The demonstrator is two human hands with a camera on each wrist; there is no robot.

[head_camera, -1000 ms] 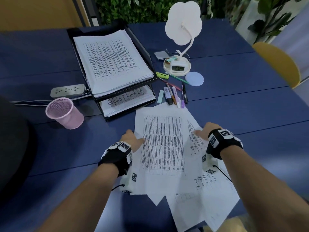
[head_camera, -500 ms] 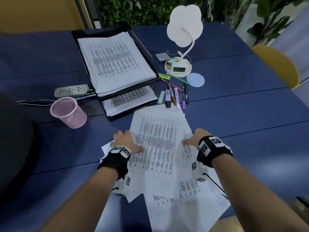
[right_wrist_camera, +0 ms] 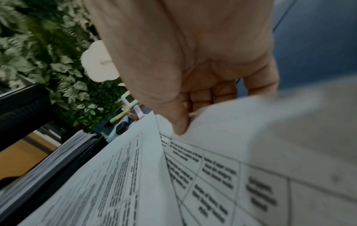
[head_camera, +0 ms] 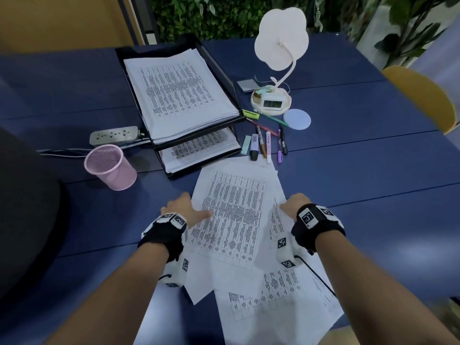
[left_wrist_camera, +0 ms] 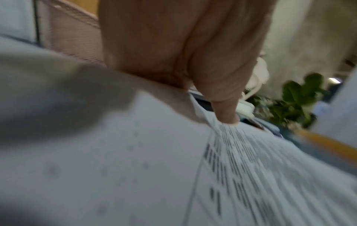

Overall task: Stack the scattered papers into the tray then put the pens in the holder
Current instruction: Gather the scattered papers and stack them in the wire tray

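Several printed papers [head_camera: 236, 212] lie scattered on the blue table in front of me. My left hand [head_camera: 196, 207] pinches their left edge, thumb [left_wrist_camera: 226, 110] on top of the papers [left_wrist_camera: 135, 168]. My right hand [head_camera: 286, 202] pinches the right edge, thumb [right_wrist_camera: 179, 122] above the sheets [right_wrist_camera: 212, 175] and fingers below. Beyond them stands a black two-level tray [head_camera: 154, 49] stacked with paper. Several pens and markers [head_camera: 267, 145] lie to its right. The pink mesh holder [head_camera: 109, 168] stands left of the tray.
A white flower-shaped lamp [head_camera: 278, 53] with a clock base [head_camera: 271, 102] and a pale round coaster [head_camera: 297, 119] sit behind the pens. A power strip [head_camera: 114, 135] lies behind the holder. A dark rounded object [head_camera: 25, 207] is at the left, a yellow chair [head_camera: 423, 95] at the right.
Both hands have shifted a little to the left with the sheets. The top sheet has turned and now lies skewed.
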